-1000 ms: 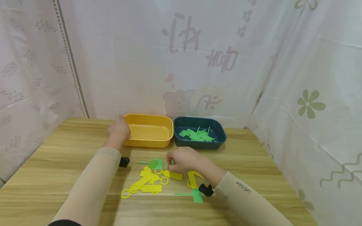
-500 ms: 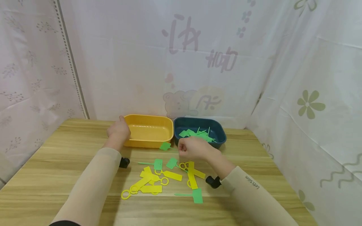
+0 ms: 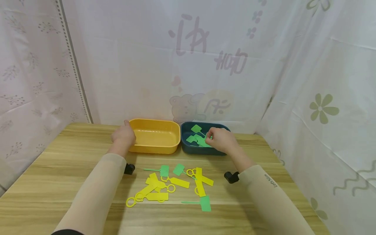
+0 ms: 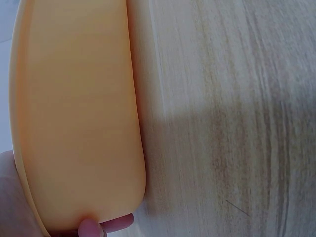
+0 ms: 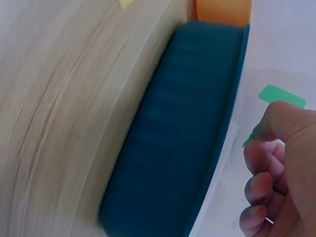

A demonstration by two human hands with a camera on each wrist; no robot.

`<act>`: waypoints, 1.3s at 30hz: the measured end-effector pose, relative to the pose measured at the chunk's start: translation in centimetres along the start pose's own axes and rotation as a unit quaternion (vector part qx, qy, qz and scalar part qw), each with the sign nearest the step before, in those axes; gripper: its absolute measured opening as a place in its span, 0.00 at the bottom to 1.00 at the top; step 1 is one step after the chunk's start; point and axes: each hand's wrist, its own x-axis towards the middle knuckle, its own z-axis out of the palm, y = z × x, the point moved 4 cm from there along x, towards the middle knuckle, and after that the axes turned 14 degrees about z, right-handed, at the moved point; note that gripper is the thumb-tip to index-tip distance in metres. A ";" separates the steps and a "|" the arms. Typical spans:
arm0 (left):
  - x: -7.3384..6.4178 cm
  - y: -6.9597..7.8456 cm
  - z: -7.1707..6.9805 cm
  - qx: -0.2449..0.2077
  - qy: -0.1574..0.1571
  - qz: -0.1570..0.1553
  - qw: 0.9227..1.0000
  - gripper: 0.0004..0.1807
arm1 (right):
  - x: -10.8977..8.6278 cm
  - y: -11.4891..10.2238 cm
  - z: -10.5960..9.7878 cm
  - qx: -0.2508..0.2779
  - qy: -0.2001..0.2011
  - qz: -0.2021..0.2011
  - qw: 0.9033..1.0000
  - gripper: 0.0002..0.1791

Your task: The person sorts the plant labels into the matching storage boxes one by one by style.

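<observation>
My left hand [image 3: 123, 134] grips the left end of a yellow plastic bin [image 3: 154, 149]; the left wrist view shows fingertips at the bin's [image 4: 84, 108] end wall. Over the dark blue bin [image 3: 202, 151], my right hand [image 3: 221, 139] pinches a green cable-tie tag [image 3: 196, 128] by its thin tail, between thumb and index finger. The flat of this tag [image 5: 281, 96] sticks out past the thumb in the right wrist view. More green tags [image 3: 192, 139] lie inside the blue bin, partly covered by the hand. The yellow bin has nothing in it.
Three green tags, at the left [image 3: 164, 170], middle [image 3: 178, 169] and front [image 3: 205, 203], lie on the wooden table [image 3: 88, 140]. Among them are several yellow tags [image 3: 157, 196] with ring ends, some overlapping. A printed white curtain [image 3: 132, 65] hangs behind the bins.
My right hand has picked up a green tag among the yellow ones and carried it back and right, over the blue bin. The left hand has stayed on the yellow bin.
</observation>
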 end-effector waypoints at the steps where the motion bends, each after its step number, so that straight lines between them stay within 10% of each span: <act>1: 0.0 0.0 0.0 0.000 -0.001 0.000 1.000 0.50 | 0.2 0.4 0.0 0.000 0.001 0.005 1.000 0.10; 27: -0.2 0.1 0.1 0.000 -0.001 -0.002 1.000 0.49 | -0.8 -0.2 0.7 0.009 -0.002 0.009 1.000 0.13; 39: -0.2 0.2 -0.3 0.001 -0.010 -0.001 1.000 0.49 | -5.2 -4.0 0.9 0.001 -0.019 -0.113 0.993 0.07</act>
